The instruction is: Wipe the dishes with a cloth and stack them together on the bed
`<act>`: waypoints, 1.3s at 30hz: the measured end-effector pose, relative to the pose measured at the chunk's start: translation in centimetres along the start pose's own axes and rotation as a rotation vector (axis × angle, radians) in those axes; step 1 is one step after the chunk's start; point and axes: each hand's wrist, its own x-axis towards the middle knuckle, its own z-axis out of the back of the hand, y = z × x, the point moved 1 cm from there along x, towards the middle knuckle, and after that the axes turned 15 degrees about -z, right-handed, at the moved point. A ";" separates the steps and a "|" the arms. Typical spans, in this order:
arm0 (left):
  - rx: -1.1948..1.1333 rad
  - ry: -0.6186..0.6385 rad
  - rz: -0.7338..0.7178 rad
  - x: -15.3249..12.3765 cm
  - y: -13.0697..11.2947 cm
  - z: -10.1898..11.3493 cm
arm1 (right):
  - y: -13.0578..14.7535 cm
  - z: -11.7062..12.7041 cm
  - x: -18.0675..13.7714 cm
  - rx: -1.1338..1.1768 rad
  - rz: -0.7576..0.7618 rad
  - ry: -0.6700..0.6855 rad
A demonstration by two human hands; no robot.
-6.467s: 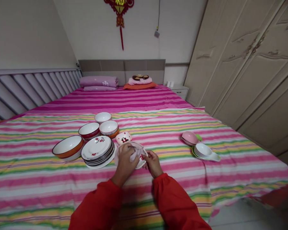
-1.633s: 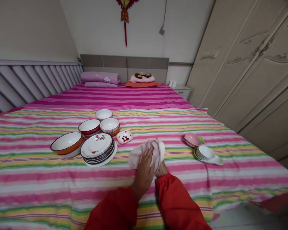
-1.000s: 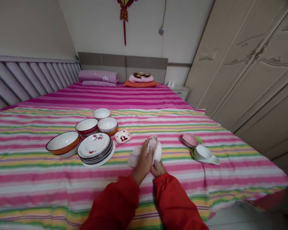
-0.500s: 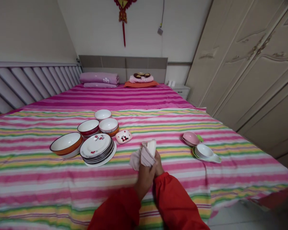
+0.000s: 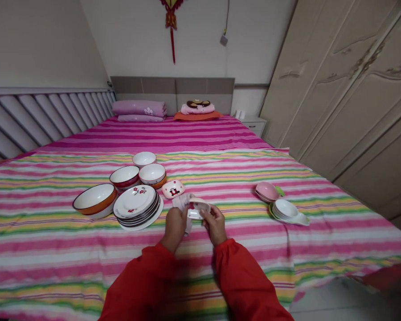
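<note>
Both my hands, in red sleeves, meet over the striped bedspread (image 5: 287,267). My right hand (image 5: 214,223) is closed on the rim of a small white dish (image 5: 198,207), held nearly level just above the bed. My left hand (image 5: 174,224) is closed on a pale pink cloth (image 5: 183,203) bunched against the dish's left side. Just beyond the dish lies a small white plate with a red figure (image 5: 173,189).
Left of my hands stand a stack of flowered plates (image 5: 137,206), a large orange-rimmed bowl (image 5: 95,201) and three smaller bowls (image 5: 143,170). To the right lie a pink dish (image 5: 266,191) and stacked white dishes (image 5: 286,211). A wardrobe (image 5: 354,102) lines the right wall.
The dish stood on edge, wrapped in the cloth; now it is turned level and lowered. My left hand has slid with the cloth to the dish's left side.
</note>
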 end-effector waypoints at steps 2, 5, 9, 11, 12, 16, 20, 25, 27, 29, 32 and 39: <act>0.165 -0.008 -0.097 0.4 -0.2 0.1 | -0.2 0.1 0.1 -0.034 0.023 -0.005; 0.092 -0.104 -0.387 0.4 -0.5 -0.3 | -0.6 0.3 0.3 -0.087 -0.009 0.024; -0.211 -0.220 -0.626 -1.0 -0.2 -1.8 | -0.8 0.6 0.6 -0.056 -0.117 0.050; -0.350 -0.292 -0.495 -1.7 0.3 -2.8 | -0.8 0.6 0.7 -0.032 -0.146 0.050; -0.415 -0.328 -0.390 -2.0 0.5 -3.3 | -0.8 0.6 0.7 -0.024 -0.156 0.052; -0.530 -0.351 -0.010 -2.8 0.7 -5.0 | -0.6 0.6 0.6 0.004 -0.180 0.064; -0.557 -0.261 0.026 -3.3 -0.3 -6.3 | -0.6 0.8 0.7 0.041 -0.183 0.085; -0.528 -0.196 0.026 -2.6 -1.0 -5.6 | -0.4 0.5 0.6 -0.004 -0.129 0.076; -0.494 -0.199 0.032 -1.8 -0.6 -4.5 | -0.2 0.2 0.4 -0.027 -0.079 0.053; -0.445 -0.215 0.027 -1.1 -0.1 -3.1 | -0.1 0.0 0.1 -0.039 -0.028 0.023; -0.379 -0.230 -0.009 -0.5 0.5 -1.5 | -0.1 -0.2 0.0 -0.053 0.015 -0.022; -0.408 -0.280 -0.046 -1.4 0.7 -3.7 | -0.6 0.6 0.5 -0.032 -0.103 0.010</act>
